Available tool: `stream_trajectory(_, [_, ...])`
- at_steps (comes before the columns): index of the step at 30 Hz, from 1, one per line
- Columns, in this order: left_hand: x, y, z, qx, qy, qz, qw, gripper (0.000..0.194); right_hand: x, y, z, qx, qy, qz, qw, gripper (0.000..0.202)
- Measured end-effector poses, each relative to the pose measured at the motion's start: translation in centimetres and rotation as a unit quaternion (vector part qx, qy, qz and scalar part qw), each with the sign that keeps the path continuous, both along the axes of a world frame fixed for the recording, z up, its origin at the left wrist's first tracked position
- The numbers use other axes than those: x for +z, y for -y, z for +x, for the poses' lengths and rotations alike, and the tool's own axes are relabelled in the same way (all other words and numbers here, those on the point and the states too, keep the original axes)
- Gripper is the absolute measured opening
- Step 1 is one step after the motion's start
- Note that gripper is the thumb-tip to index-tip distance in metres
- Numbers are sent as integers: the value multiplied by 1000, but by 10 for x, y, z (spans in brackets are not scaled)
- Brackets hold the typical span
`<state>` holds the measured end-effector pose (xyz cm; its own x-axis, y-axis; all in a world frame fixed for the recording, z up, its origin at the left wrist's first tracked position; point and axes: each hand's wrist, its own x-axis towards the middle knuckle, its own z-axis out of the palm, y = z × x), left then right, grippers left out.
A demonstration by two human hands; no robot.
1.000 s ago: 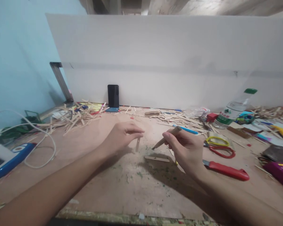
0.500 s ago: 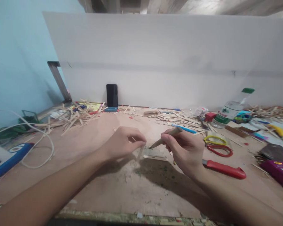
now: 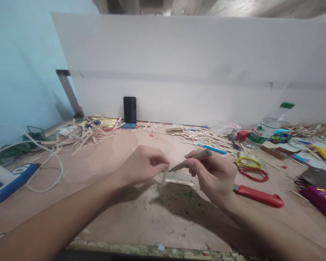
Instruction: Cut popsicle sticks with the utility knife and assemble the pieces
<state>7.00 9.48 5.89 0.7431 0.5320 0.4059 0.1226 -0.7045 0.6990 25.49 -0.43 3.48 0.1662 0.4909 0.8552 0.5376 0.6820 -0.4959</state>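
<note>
My left hand [image 3: 145, 164] is closed in a pinch on the upper end of a thin wooden stick [image 3: 164, 176], which points down toward the table and looks blurred. In my right hand [image 3: 216, 172] is a tan marker pen [image 3: 192, 160], its dark tip slanting down and left to the stick, close by the left fingertips. Whether the tip touches the wood I cannot tell. Below the pen, a short wooden stick [image 3: 179, 182] with dark specks lies flat on the worktable [image 3: 141, 217].
Right of my right hand lie a red-handled knife [image 3: 260, 196] and scissors [image 3: 253, 174] with yellow and red loops. Wooden sticks [image 3: 209, 138] are heaped at the back. A phone [image 3: 129, 110] leans on the white board; a plastic bottle [image 3: 263, 130] stands back right. A white cable [image 3: 60, 170] loops at left.
The pen has moved left, bringing its tip up to the held stick by my left fingertips. My left hand stays nearly in place, still pinching.
</note>
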Motion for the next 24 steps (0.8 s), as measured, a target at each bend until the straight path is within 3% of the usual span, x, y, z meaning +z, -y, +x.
stream_trajectory(6, [-1, -1, 1, 16, -13, -55, 998, 11, -4, -3, -5, -7, 25, 12, 1000, 15])
stream_trajectory(14, [-1, -2, 0, 27, -18, -41, 999, 11, -4, -3, -7, -6, 59, 40, 997, 18])
stream_trajectory(24, [0, -2, 0, 10, -15, -49, 999, 13, -2, -2, -8, 1, 47, 8, 999, 16])
